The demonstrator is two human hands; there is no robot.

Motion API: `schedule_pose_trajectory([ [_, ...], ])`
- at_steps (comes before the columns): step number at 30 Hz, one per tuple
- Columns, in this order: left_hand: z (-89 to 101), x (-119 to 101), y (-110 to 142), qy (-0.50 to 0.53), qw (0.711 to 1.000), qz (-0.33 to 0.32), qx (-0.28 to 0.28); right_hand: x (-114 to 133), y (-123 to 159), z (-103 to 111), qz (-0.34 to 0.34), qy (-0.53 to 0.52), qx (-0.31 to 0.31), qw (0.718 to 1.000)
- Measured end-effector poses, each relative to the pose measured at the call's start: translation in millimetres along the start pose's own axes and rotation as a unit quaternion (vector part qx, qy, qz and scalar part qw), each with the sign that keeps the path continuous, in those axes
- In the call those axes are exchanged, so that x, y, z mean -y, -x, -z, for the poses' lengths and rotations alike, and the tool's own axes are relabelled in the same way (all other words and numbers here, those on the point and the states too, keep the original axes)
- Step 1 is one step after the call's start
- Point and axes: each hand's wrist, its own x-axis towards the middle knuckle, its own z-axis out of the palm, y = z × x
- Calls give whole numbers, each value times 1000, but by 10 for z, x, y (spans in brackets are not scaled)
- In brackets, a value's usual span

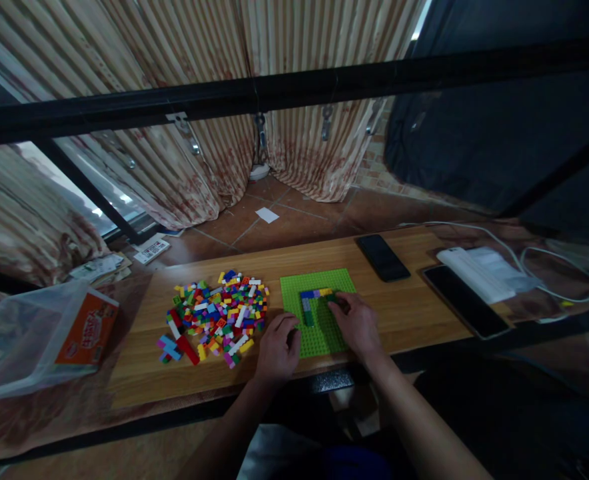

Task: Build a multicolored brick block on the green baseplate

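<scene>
A green baseplate (pixel 307 285) lies on the wooden table (pixel 404 313) with a short row and column of coloured bricks (pixel 310 299) fixed on it. My right hand (pixel 357 323) rests on the plate's right side, its fingertips pressed on a dark green brick (pixel 335 299) at the end of the row. My left hand (pixel 277 347) sits curled at the plate's left front corner, fingers bent against its edge; whether it holds anything is hidden. A pile of loose coloured bricks (pixel 214 317) lies just left of the plate.
A black phone (pixel 383 257) lies behind the plate, a second dark phone (pixel 467 301) and a white power bank (pixel 467 273) with cable to the right. A clear plastic bag with an orange box (pixel 84 330) sits at the left. A black bar (pixel 294 90) crosses overhead.
</scene>
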Motion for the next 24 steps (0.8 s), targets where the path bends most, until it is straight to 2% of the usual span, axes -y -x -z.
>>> schedule_pose_trajectory([
  [7, 2, 15, -3, 2, 1000, -9, -3, 82, -9, -40, -25, 36, -9, 999],
  [24, 1, 0, 6, -8, 1000, -14, -16, 226, -100, 10, -89, 52, 35, 994],
])
